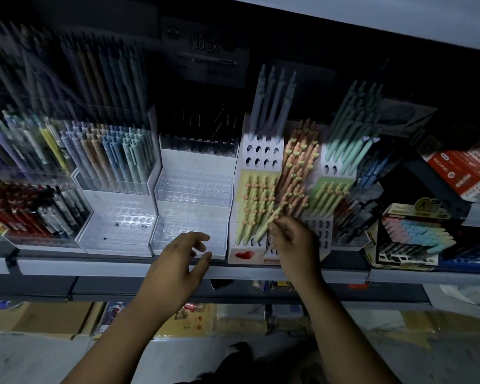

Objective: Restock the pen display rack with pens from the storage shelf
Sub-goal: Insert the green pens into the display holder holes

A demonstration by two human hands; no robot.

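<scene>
Head view, nearest first: both forearms reach up and forward from the bottom of the frame. The left hand (178, 261) hovers with its palm turned inward, fingers (198, 239) loosely spread and holding nothing, just in front of the shelf edge (108, 266). The right hand (295, 245) is raised a little higher, its thumb and fingertips (280, 227) pinching a green pen (265, 228). That pen lies on a slant: its long axis runs from upper right down to lower left, and its lower end is at the front rows of the display rack (263, 155).

The white rack stands on the shelf, its face pierced with holes. A block of green pens (254, 203) fills its near left section, orange pens (298, 167) stand to the right, and four blue-grey pens (273, 101) rise from the back row. To the left stands a clear tiered holder (191, 189), whose back row holds dark pens. Further left, pastel pens (111, 153) stand packed in another clear holder. Teal pens (349, 134) stand far right.
</scene>
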